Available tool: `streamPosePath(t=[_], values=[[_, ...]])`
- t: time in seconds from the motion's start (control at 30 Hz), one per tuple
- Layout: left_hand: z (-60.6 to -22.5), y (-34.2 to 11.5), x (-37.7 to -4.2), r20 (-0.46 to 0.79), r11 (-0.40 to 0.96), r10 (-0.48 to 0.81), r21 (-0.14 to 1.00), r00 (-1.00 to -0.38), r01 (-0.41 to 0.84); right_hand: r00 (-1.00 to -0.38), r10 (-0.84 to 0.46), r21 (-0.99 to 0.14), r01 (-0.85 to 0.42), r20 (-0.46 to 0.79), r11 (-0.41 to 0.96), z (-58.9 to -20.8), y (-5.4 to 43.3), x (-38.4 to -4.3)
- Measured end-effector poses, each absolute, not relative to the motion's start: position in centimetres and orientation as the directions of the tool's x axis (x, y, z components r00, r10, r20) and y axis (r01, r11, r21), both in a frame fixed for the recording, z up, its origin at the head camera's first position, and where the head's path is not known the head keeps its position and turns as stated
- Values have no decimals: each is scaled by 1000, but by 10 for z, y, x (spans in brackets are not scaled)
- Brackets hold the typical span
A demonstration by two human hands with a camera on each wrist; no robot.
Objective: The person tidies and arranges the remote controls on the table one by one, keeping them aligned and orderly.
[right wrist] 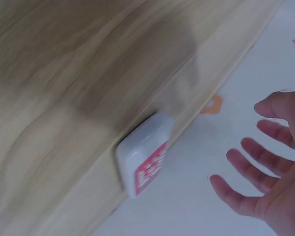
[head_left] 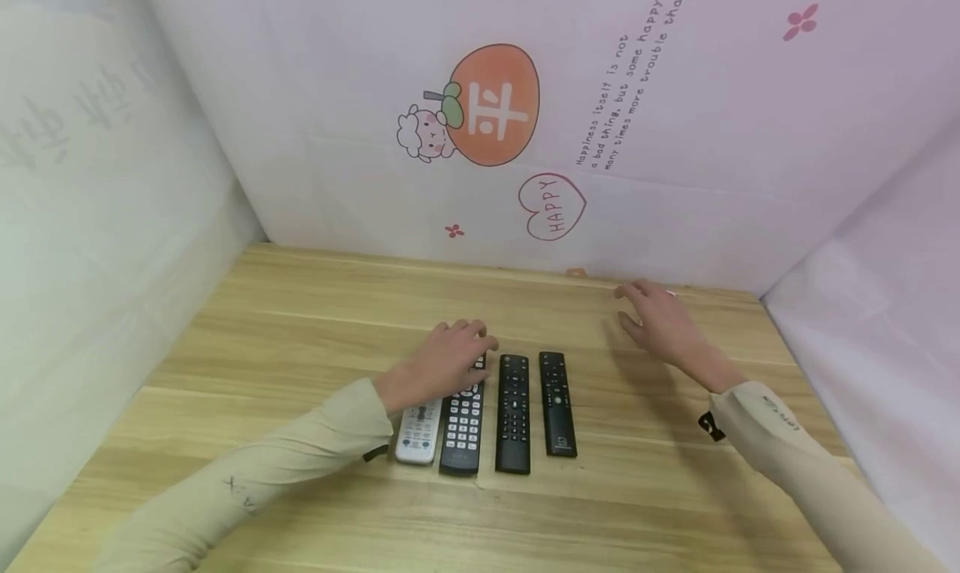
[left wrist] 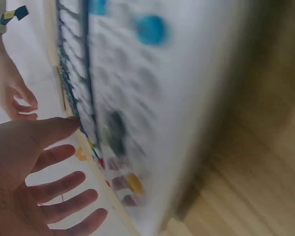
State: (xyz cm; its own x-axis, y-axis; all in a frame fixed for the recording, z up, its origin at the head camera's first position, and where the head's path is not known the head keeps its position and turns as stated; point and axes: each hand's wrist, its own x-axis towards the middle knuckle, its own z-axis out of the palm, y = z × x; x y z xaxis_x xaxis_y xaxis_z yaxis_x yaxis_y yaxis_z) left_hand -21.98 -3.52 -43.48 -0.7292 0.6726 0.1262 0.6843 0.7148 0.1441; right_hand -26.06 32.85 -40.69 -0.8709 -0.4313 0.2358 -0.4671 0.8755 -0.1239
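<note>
Four remote controls lie side by side: a white remote (head_left: pixel 417 433), a black remote with pale buttons (head_left: pixel 460 439), a plain black remote (head_left: pixel 513 423) and a slimmer black remote (head_left: pixel 558 414). Over the upper ends of the two leftmost hovers my left hand (head_left: pixel 442 369), fingers loosely bent and apart in the left wrist view; whether its thumb touches the pale-buttoned remote, I cannot tell. My right hand (head_left: pixel 663 327) is held above the table's far right, fingers spread around nothing. Close by, the right wrist view has a white rounded object with a pink-red panel (right wrist: pixel 146 152).
The wooden tabletop (head_left: pixel 337 306) meets a printed white back wall (head_left: pixel 337 181) at its far edge. White side walls (head_left: pixel 862 306) enclose it left and right. The white object with the pink-red panel sits near that far edge, mostly hidden in the head view.
</note>
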Motion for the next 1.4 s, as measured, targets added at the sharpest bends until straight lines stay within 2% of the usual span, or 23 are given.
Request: streamPosePath(t=[0.33, 0.57, 0.73, 0.9, 1.13, 1.4], values=[[-441, -39, -222, 72, 718, 674, 170, -735, 675, -940, -222, -207, -278, 260, 938, -416, 367, -274], [-444, -35, -221, 82, 697, 706, 97, -704, 710, -981, -103, -201, -135, 162, 970, -421, 385, -276], [-446, -31, -220, 77, 716, 685, 113, -725, 689, -997, -37, -214, -49, 63, 975, -426, 391, -278], [-448, -27, -220, 73, 731, 672, 97, -737, 675, -1000, 6, -243, 5, 4, 970, -431, 391, -282], [-450, -29, -220, 92, 739, 642, 189, -761, 646, -999, 33, -266, 32, 2, 963, -437, 384, -284], [-450, -31, -218, 97, 744, 627, 218, -773, 631, -998, 31, -286, 45, -54, 957, -439, 373, -283]])
